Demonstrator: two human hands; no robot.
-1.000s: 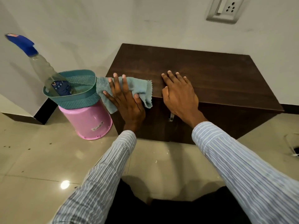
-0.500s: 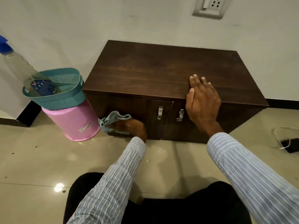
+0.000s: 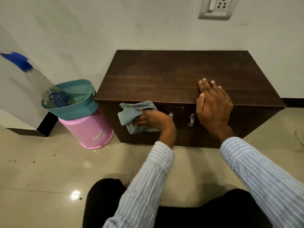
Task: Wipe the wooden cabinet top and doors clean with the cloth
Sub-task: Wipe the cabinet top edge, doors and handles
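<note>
A low dark wooden cabinet stands against the white wall. Its two front doors carry metal handles. My left hand grips a crumpled light blue cloth and presses it against the upper part of the left door. My right hand lies flat over the front edge of the cabinet top, fingers spread on the wood, above the right door. Most of the left door is hidden behind the cloth and hand.
Left of the cabinet, a teal perforated basket sits on an upturned pink bucket. A spray bottle with a blue head leans in the basket. A wall socket is above. Tiled floor lies in front.
My left hand took the cloth from the cabinet's top left edge down to the bottom of the left door, then up to its upper part. My right hand shifted right along the top.
</note>
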